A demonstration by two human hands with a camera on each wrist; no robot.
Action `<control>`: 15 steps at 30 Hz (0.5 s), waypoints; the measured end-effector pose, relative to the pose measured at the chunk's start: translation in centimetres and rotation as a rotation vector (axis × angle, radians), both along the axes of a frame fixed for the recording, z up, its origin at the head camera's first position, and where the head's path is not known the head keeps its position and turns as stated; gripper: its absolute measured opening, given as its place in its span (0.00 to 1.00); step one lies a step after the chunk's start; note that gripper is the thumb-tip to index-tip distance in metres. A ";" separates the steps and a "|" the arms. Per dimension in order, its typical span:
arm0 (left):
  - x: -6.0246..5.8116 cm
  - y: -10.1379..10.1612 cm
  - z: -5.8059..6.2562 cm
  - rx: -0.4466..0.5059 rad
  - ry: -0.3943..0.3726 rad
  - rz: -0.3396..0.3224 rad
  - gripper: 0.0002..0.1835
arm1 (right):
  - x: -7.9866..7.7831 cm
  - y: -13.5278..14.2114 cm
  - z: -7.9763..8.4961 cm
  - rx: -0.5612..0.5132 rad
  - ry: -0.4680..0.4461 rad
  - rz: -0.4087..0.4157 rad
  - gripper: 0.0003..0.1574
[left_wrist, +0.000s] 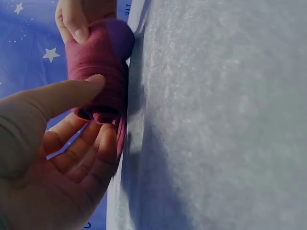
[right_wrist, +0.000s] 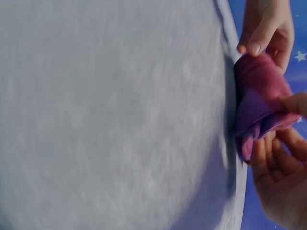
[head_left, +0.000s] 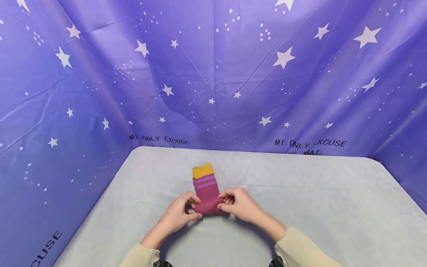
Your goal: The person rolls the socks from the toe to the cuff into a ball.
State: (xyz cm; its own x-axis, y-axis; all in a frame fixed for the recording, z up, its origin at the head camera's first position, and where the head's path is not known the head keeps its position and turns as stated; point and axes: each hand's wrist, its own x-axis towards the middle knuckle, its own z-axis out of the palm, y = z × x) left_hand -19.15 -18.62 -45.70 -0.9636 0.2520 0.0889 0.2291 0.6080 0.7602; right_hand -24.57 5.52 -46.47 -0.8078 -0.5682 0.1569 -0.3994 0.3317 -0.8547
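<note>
A maroon sock (head_left: 207,193) with purple stripes and a yellow cuff lies on the table, its cuff pointing away from me. The near end is folded into a thick roll, and a purple patch (left_wrist: 121,39) shows on it in the left wrist view. At the roll's left end my left hand (head_left: 180,211) pinches the fabric, thumb on the near side and fingers behind. My right hand (head_left: 242,205) pinches the right end the same way. Loose layers of the sock (right_wrist: 264,117) hang open beside the right fingers in the right wrist view.
The sock lies on a pale grey covered table (head_left: 317,200) with rounded far corners. A purple-blue curtain (head_left: 213,74) with white stars and black lettering hangs behind it and along both sides.
</note>
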 end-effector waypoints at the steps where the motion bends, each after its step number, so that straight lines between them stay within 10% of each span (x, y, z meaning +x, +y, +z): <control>1: 0.0 0.0 -0.1 -0.003 -0.010 0.015 0.15 | 0.1 0.0 0.0 -0.007 -0.034 0.000 0.09; 7: -0.2 0.1 -0.4 0.016 -0.089 0.112 0.09 | 0.1 -0.2 -0.5 -0.012 -0.128 -0.041 0.15; 15: -0.6 0.8 -0.4 -0.003 -0.127 0.219 0.08 | -0.5 -0.3 -1.1 0.010 -0.034 -0.097 0.10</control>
State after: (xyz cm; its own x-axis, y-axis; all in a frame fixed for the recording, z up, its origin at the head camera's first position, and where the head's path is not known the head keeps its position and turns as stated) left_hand -19.77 -17.79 -46.06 -0.9987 0.0365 -0.0369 -0.0054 0.6347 0.7727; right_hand -25.05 5.19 -47.60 -0.8637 -0.4887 0.1235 -0.3360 0.3756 -0.8637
